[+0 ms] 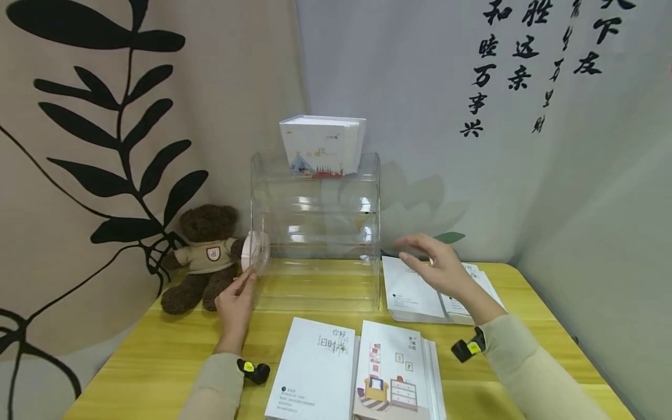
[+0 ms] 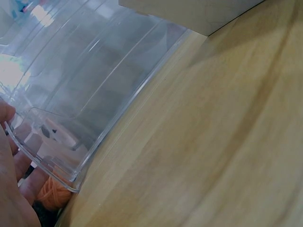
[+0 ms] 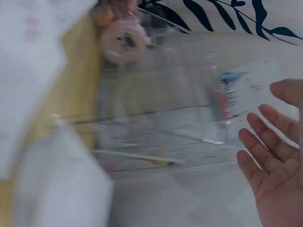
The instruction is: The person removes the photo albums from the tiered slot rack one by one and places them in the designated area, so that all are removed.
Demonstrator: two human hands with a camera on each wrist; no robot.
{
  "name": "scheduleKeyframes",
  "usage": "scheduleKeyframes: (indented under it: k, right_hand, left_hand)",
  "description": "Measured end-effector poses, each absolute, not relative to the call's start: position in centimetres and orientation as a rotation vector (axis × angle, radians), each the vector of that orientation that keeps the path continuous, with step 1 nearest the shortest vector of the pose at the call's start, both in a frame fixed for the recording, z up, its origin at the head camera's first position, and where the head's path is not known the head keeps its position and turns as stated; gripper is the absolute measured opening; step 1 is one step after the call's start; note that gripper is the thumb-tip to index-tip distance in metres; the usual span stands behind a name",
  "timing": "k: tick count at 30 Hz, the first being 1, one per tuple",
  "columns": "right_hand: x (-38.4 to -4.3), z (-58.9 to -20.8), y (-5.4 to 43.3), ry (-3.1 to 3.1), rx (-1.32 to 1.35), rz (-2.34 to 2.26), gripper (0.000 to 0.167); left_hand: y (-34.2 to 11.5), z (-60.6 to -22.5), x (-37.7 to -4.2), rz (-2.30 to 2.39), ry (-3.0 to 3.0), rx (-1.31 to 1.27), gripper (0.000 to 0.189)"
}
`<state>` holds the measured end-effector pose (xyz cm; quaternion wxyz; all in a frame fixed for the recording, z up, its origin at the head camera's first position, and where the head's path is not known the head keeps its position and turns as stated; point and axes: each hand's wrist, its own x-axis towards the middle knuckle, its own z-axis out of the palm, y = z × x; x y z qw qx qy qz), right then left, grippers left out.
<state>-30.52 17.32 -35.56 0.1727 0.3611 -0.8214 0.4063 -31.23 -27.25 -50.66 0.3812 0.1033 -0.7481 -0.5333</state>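
A clear acrylic tiered stand [image 1: 315,233] [image 2: 94,71] [image 3: 165,118] sits mid-table, with a stack of white books [image 1: 322,146] on its top shelf. My left hand [image 1: 236,297] [image 2: 9,189] holds the lower front edge of the stand's left wall, with the thumb and fingers against it. A round white-pink object [image 1: 255,252] [image 3: 123,42] is just above that hand. My right hand [image 1: 436,262] [image 3: 270,165] hovers open just off the stand's right wall, fingers spread, above a pile of white booklets [image 1: 415,289].
A brown teddy bear [image 1: 202,256] sits left of the stand against the leaf-print curtain. Two piles of white books [image 1: 315,370] [image 1: 396,373] lie at the front of the yellow wooden table [image 1: 157,361] [image 2: 213,142]. Grey walls close in behind and to the right.
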Motion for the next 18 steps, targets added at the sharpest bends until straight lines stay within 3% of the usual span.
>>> scheduleKeyframes:
  k: [8, 18]
  right_hand:
    - [-35.9, -27.4, 13.5, -2.08, 1.211, 1.089, 0.033]
    - [-41.5, -20.6, 9.7, -2.111, 1.031, 1.171, 0.042]
  left_hand:
    - [-27.3, -50.4, -31.6, -1.367, -1.899, 0.266, 0.025]
    - [-27.3, -50.6, -31.4, -1.393, -1.903, 0.269, 0.027]
